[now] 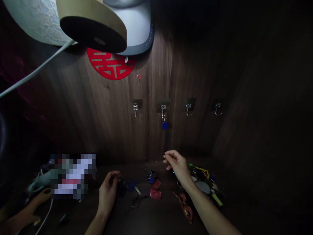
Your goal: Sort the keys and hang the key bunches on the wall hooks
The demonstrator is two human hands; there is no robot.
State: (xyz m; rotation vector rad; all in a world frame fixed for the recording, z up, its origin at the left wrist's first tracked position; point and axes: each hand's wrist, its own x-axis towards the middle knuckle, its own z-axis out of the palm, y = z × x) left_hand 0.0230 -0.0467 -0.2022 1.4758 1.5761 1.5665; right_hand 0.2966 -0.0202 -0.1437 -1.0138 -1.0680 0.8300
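Looming closest overhead is a beige-rimmed disc. The right hand is holding its bent fingers loosely apart; the left hand is curving half-open near a blue-headed key. A blue fob is hanging from a wall hook.

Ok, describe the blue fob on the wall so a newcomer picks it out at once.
On the dark wooden wall, below and right of the red cut-out, runs a row of four metal hooks. The blue fob hangs from the second hook from the left. It alone hangs there, while the blue-headed key lies down below.
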